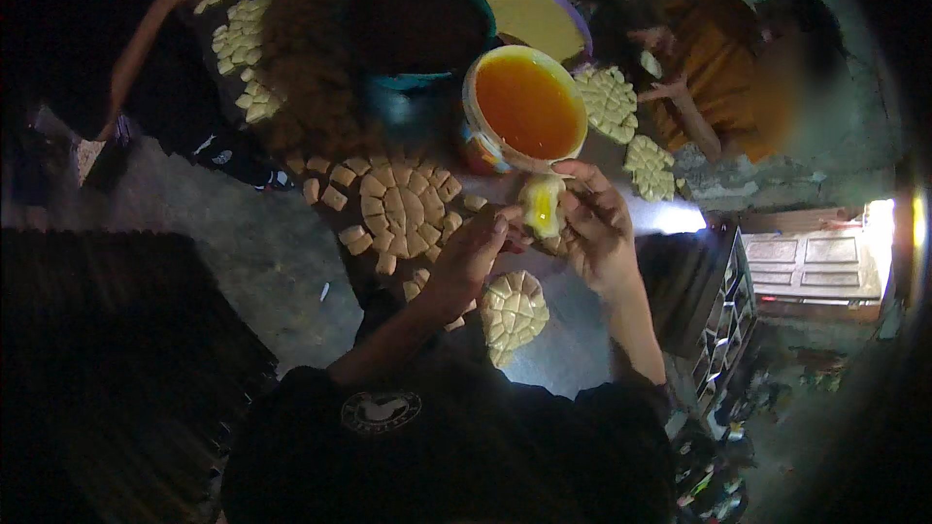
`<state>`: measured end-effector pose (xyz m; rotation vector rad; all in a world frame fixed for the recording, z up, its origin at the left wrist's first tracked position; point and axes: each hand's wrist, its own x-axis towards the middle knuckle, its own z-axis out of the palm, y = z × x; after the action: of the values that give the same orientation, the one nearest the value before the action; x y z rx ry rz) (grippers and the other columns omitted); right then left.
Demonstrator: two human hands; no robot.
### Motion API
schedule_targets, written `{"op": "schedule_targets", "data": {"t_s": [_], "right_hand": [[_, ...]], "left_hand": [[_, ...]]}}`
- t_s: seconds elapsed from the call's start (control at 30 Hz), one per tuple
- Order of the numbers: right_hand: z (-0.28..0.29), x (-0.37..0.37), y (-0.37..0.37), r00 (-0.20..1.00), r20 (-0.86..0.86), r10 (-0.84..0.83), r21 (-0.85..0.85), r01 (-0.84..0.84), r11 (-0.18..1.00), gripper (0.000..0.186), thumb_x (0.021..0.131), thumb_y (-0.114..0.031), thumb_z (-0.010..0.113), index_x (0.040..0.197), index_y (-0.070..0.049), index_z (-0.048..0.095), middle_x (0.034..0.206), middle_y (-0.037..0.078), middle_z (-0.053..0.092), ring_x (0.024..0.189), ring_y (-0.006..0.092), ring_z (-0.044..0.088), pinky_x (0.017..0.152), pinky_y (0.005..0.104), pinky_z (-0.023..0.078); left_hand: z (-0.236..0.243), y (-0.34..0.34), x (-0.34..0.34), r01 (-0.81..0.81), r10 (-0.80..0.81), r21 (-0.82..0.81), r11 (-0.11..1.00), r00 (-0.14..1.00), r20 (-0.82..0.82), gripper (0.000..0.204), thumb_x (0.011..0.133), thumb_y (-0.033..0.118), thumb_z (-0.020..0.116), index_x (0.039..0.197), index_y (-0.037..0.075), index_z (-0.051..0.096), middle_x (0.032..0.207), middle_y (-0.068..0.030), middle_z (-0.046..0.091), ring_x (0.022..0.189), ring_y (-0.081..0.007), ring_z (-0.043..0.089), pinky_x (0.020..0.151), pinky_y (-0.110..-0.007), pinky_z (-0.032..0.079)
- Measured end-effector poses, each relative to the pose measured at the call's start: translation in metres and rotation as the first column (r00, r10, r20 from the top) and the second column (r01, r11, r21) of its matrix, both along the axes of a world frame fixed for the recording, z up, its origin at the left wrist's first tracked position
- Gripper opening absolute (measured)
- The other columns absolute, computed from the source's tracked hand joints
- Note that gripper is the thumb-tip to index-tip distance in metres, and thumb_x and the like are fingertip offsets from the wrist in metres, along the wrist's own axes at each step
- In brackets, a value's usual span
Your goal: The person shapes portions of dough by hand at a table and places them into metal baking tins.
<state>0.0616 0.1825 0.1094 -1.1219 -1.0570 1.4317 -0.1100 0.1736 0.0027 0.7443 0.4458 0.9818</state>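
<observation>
Left hand point(476, 254) and right hand point(597, 230) pinch cupped pale dough point(530, 198) toward the grey table's point(568, 344) near edge, seemingly containing glossy yellow filling point(544, 207).

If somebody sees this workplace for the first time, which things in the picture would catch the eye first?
Probably the bright orange liquid in the bucket, near the centre. Next, just below it, the pale dough-like piece with a glossy yellow patch, in the right hand. Then the cut pieces: a tan cluster to the left, a pale cluster between the forearms.
</observation>
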Motion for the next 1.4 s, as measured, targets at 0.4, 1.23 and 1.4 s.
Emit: {"op": "schedule_targets", "data": {"t_s": [0.4, 1.23, 1.4], "right_hand": [[-0.01, 0.045, -0.175, 0.981, 0.016, -0.193, 0.392, 0.171, 0.904, 0.033, 0.093, -0.001, 0.068, 0.124, 0.006, 0.06, 0.107, 0.013, 0.07, 0.102, 0.0151, 0.067, 0.083, 0.0296, 0.056], [0.021, 0.13, -0.429, 0.563, 0.557, -0.61, 0.762, -0.056, 0.645, 0.022, 0.078, 0.004, 0.074, 0.099, -0.001, 0.072, 0.104, 0.011, 0.071, 0.087, 0.0261, 0.066, 0.075, 0.0342, 0.055], [0.024, 0.122, -0.426, 0.519, 0.614, -0.594, 0.698, -0.007, 0.716, 0.017, 0.079, 0.003, 0.075, 0.094, -0.003, 0.07, 0.094, 0.008, 0.069, 0.078, 0.0249, 0.063, 0.07, 0.0337, 0.051]], "left_hand": [[0.062, -0.11, 0.05, 0.215, -0.092, -0.227, 0.95, 0.886, 0.455, 0.036, 0.103, 0.024, 0.054, 0.131, 0.001, 0.056, 0.136, -0.011, 0.055, 0.129, -0.0223, 0.052, 0.112, -0.041, 0.039], [0.094, -0.31, 0.15, 0.191, 0.057, 0.564, 0.803, 0.919, -0.391, 0.013, 0.091, -0.001, 0.069, 0.102, -0.006, 0.074, 0.09, -0.0108, 0.075, 0.081, -0.012, 0.069, 0.075, -0.024, 0.055], [0.093, -0.306, 0.132, 0.325, -0.17, 0.463, 0.825, 0.923, -0.344, 0.019, 0.089, 0.001, 0.073, 0.108, -0.004, 0.073, 0.103, -0.0146, 0.074, 0.093, -0.0136, 0.069, 0.078, -0.026, 0.056]]}}
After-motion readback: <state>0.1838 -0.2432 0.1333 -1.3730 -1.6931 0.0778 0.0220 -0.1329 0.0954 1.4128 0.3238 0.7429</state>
